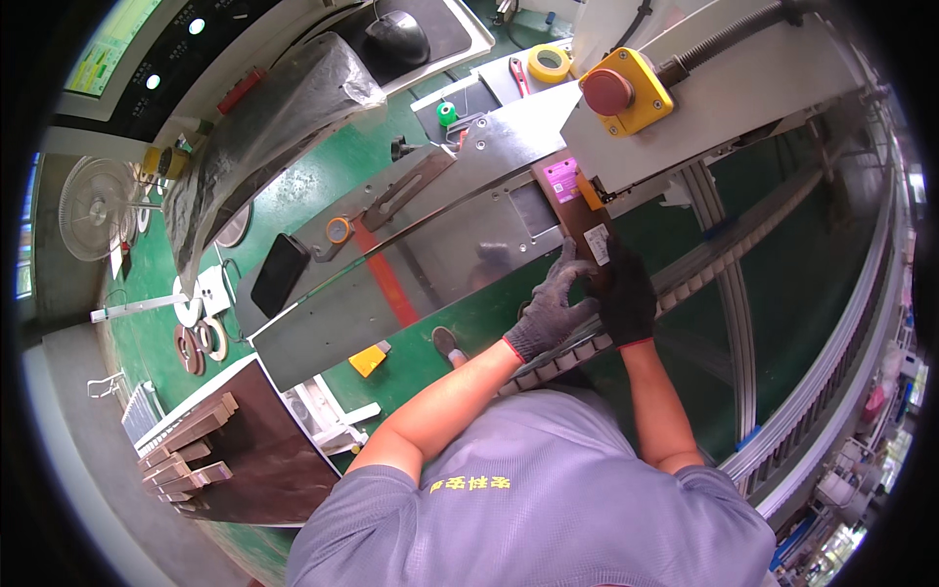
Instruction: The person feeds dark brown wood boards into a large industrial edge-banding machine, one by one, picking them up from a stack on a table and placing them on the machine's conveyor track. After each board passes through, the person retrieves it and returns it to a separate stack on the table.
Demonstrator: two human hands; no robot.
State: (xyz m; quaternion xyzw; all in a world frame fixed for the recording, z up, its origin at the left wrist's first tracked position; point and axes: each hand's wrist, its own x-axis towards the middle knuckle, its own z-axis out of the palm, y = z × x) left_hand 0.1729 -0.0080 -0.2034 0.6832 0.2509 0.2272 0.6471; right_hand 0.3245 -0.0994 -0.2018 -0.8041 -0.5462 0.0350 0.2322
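A narrow brown board (577, 217) with a pink label and a white label lies lengthwise across the metal worktop's right part. Its far end is beside an orange block (590, 193) on the machine. My left hand (553, 308), in a grey glove, grips the board's near end from the left, thumb and fingers against it. From the right side my right hand (626, 298), in a darker glove, is closed round the same end; part of its fingers is hidden in shadow.
A red button on a yellow box (626, 93) sits beyond the board. A phone (281, 272), an orange tape roll (338, 230) and a red strip (383, 277) lie on the worktop. Stacked brown boards (191, 450) stand at lower left. A conveyor rail (724, 259) runs at right.
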